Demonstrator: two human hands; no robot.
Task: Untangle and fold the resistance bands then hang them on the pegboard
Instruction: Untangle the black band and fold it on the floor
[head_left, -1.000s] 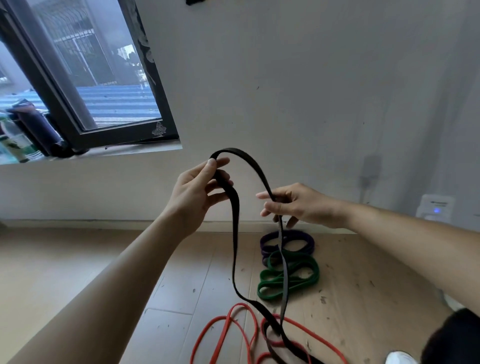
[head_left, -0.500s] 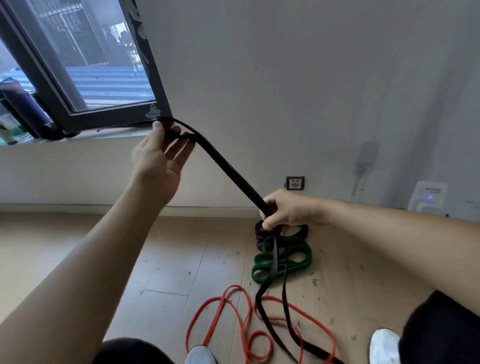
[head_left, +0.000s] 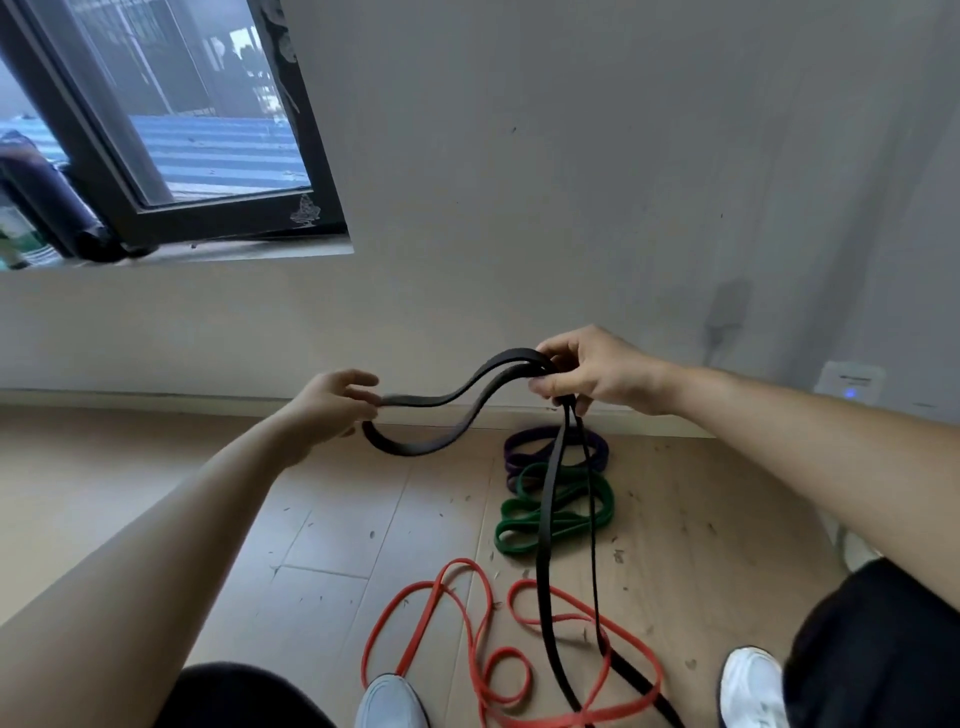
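Both hands grasp the black band (head_left: 470, 400) in mid-air: the left hand (head_left: 332, 402) pinches its looped end, the right hand (head_left: 592, 371) clutches the fold, strands trailing to the floor (head_left: 332, 525) across the red band (head_left: 467, 623).

Left hand (head_left: 332, 410) and right hand (head_left: 587, 371) both pinch a black band (head_left: 457, 395); a doubled span sags between their fingers, two strands hang below the right fingers onto a red band (head_left: 467, 623) beside a green band (head_left: 556, 512).
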